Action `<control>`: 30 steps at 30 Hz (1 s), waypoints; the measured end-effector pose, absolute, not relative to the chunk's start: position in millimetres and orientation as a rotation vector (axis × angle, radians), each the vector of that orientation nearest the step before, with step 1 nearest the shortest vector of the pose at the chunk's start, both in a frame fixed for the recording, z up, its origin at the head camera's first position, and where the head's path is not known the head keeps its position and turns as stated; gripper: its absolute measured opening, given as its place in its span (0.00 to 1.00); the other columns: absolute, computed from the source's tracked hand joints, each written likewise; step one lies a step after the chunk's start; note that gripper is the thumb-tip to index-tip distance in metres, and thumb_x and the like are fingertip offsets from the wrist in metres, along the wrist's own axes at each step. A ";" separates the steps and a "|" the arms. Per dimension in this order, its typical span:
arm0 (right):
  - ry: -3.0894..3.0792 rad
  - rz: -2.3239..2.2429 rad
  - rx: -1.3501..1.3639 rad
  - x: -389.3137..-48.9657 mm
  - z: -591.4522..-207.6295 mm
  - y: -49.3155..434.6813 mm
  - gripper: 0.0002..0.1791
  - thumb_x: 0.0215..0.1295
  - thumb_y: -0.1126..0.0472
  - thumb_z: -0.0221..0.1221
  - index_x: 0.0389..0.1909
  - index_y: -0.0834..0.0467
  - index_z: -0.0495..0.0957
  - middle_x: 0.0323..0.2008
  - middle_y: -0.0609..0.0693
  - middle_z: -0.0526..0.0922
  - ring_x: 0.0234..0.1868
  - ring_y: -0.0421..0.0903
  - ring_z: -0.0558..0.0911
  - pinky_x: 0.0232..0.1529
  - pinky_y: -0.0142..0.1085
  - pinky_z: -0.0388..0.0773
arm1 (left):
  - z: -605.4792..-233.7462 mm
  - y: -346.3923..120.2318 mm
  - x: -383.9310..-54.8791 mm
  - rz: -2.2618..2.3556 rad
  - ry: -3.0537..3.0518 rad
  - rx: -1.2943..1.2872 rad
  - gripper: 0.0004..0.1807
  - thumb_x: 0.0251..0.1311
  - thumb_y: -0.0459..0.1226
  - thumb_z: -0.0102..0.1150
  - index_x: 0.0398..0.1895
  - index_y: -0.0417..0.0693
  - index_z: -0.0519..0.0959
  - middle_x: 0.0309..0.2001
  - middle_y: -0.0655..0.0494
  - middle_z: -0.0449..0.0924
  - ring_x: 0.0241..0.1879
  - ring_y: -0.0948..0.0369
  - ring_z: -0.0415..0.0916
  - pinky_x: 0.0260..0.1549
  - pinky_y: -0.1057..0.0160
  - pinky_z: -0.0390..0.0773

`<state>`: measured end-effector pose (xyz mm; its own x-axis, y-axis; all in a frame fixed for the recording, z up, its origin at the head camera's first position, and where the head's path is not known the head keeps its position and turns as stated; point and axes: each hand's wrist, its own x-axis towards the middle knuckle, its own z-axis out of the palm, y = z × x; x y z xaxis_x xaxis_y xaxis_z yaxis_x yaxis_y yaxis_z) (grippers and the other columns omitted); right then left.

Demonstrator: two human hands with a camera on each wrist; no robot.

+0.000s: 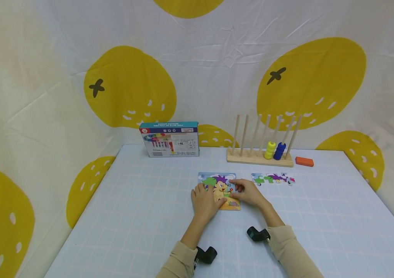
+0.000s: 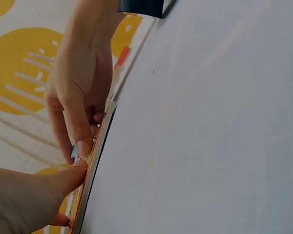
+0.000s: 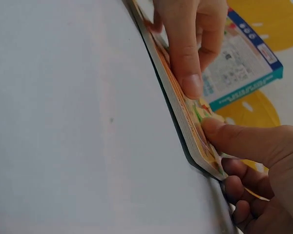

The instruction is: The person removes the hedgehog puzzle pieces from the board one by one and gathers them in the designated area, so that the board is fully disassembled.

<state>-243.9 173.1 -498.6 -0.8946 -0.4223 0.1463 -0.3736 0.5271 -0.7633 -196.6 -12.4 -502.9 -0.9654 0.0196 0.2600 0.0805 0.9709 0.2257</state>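
A picture puzzle (image 1: 222, 190) with a purple-haired cartoon animal lies in its thin board on the table. My left hand (image 1: 204, 201) rests on its left part, fingers spread over the picture and thumb along the lower side. At the right edge my right hand (image 1: 250, 192) pinches a small puzzle piece between thumb and index finger. A light blue bit of this puzzle piece (image 2: 73, 152) shows between those fingers in the left wrist view; the rest is hidden. The right wrist view has the thumb low over the board's edge (image 3: 185, 114). Several loose puzzle pieces (image 1: 273, 178) lie right of the board.
Behind stands a wooden peg rack (image 1: 259, 158) with yellow beads (image 1: 269, 150) and blue beads (image 1: 279, 151) on two pegs. An orange block (image 1: 304, 161) lies beside it. A printed toy box (image 1: 170, 139) stands at the back left, before a patterned cloth.
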 end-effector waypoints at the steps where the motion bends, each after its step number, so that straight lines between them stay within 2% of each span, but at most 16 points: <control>1: 2.694 -1.317 -0.702 -244.2 -498.6 173.2 0.26 0.51 0.63 0.69 0.52 0.68 0.77 0.28 0.50 0.74 0.29 0.43 0.70 0.30 0.30 0.69 | -502.9 -12.6 -196.5 -0.343 -2.861 -0.073 0.39 0.46 0.66 0.60 0.51 0.45 0.78 0.50 0.40 0.69 0.51 0.48 0.67 0.53 0.46 0.65; 6: 2.671 -1.266 -0.722 -246.2 -496.5 175.2 0.29 0.50 0.63 0.69 0.54 0.70 0.75 0.28 0.50 0.74 0.28 0.42 0.69 0.28 0.30 0.68 | -503.3 -13.2 -195.8 -0.354 -2.856 -0.077 0.39 0.46 0.66 0.60 0.51 0.46 0.77 0.50 0.41 0.69 0.51 0.48 0.66 0.53 0.47 0.65; 12: 2.648 -1.226 -0.751 -246.4 -492.2 176.7 0.28 0.51 0.67 0.67 0.54 0.71 0.74 0.26 0.50 0.73 0.27 0.43 0.69 0.26 0.30 0.67 | -503.4 -13.2 -194.8 -0.372 -2.848 -0.082 0.39 0.46 0.65 0.61 0.51 0.45 0.77 0.51 0.40 0.69 0.52 0.48 0.66 0.53 0.46 0.65; 18: 2.683 -1.295 -0.716 -244.4 -492.6 182.4 0.26 0.53 0.65 0.66 0.54 0.69 0.74 0.25 0.49 0.74 0.26 0.41 0.69 0.25 0.30 0.68 | -503.8 -13.0 -193.7 -0.377 -2.840 -0.077 0.39 0.45 0.66 0.61 0.50 0.46 0.78 0.51 0.41 0.69 0.52 0.48 0.66 0.54 0.46 0.65; 25: 2.655 -1.454 -0.615 -239.6 -484.7 213.3 0.29 0.56 0.69 0.63 0.59 0.69 0.69 0.30 0.54 0.77 0.31 0.42 0.76 0.33 0.29 0.76 | -506.1 -12.6 -194.9 -0.404 -2.840 -0.068 0.39 0.45 0.65 0.61 0.51 0.45 0.77 0.52 0.41 0.68 0.53 0.48 0.65 0.55 0.46 0.64; 30: 2.681 -1.489 -0.584 -234.6 -478.1 245.2 0.29 0.55 0.72 0.63 0.59 0.71 0.67 0.30 0.57 0.78 0.29 0.42 0.76 0.31 0.29 0.76 | -508.3 -12.9 -196.6 -0.413 -2.827 -0.078 0.38 0.45 0.65 0.62 0.50 0.45 0.77 0.51 0.41 0.68 0.52 0.48 0.65 0.56 0.45 0.64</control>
<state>-234.6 245.2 -478.1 -0.9298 -0.3308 0.1614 -0.3119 0.4750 -0.8229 -196.6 -12.9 -508.3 -0.9587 0.0126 0.2840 0.0933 0.9577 0.2723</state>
